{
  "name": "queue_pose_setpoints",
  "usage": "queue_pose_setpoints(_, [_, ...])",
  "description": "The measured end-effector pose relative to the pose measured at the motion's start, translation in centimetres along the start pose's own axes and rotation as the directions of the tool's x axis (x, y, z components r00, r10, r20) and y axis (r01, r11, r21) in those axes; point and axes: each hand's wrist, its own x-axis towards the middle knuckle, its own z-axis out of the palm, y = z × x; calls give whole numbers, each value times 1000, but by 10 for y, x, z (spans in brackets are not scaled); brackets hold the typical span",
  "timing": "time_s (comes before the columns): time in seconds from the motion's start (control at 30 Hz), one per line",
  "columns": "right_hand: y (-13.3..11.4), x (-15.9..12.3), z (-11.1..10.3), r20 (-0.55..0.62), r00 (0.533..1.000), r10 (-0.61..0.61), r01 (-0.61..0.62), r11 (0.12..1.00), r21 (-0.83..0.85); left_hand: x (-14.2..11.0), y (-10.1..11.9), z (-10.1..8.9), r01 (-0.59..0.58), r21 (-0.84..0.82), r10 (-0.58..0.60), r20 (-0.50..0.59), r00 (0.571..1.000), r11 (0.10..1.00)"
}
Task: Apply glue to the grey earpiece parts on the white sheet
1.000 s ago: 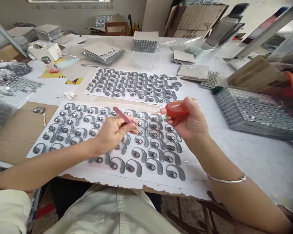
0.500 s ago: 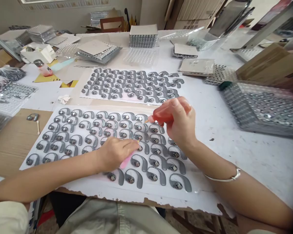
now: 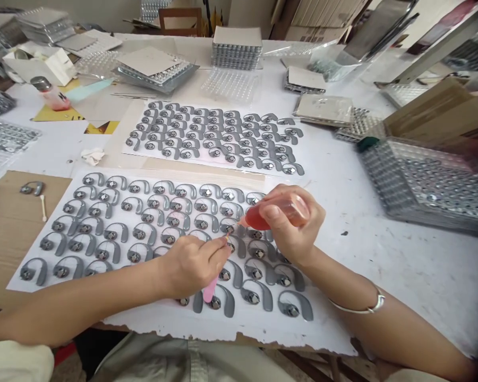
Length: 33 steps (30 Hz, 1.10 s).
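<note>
The left hand (image 3: pixel 195 268) has its grip holding a pink stick (image 3: pixel 210 292). The right hand (image 3: pixel 298 233) holds a red bottle (image 3: pixel 258 218). Grey earpieces (image 3: pixel 308 309) lie near the desk's (image 3: pixel 382 244) front edge.

Your right hand (image 3: pixel 297 236) grips a red bottle (image 3: pixel 258 216) — its tip near your left hand (image 3: pixel 193 262), which holds a pink tool (image 3: pixel 210 292) — above grey hooked pieces (image 3: pixel 268 297).

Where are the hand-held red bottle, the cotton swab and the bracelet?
Red bottle (image 3: pixel 258 217), head view: its red body.
Cotton swab (image 3: pixel 43 208), head view: middle of its stick.
Bracelet (image 3: pixel 377 305), head view: its silver band.
</note>
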Motion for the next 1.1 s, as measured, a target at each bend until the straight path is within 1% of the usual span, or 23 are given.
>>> queue_pose_setpoints(0.17, [2, -2, 3, 43, 999, 4, -3, 1000, -25, 4, 0, 0, 11, -15, -11, -14, 1000, 1000])
queue_pose_setpoints(0.37, [5, -6, 4, 96, 995, 7, -3, 999, -36, 2, 1, 2, -10, 24, 10, 38, 999, 1000])
queue_pose_setpoints(0.47, [6, -8, 3, 114, 993, 16, -12, 999, -37, 2, 1, 2, 0, 32, -2, 41, 999, 999])
queue_pose_setpoints(0.6, [6, -9, 3, 123, 992, -28, 34, 998, -49, 4, 2, 0, 12, 50, -15, 41, 999, 999])
queue_pose_setpoints(0.7, [4, -9, 5, 123, 992, -39, 49, 996, -79, 4, 3, -1, -16, 85, 10, 71, 997, 996])
queue_pose_setpoints(0.8, [3, -9, 6, 130, 991, -37, 50, 994, -96, 3, 4, 0, -44, 120, 35, 77, 996, 992])
queue_pose_setpoints(1.1, [5, -9, 9, 150, 981, -119, 134, 987, -93, 0, 6, 1, -37, 97, 28, 91, 995, 995])
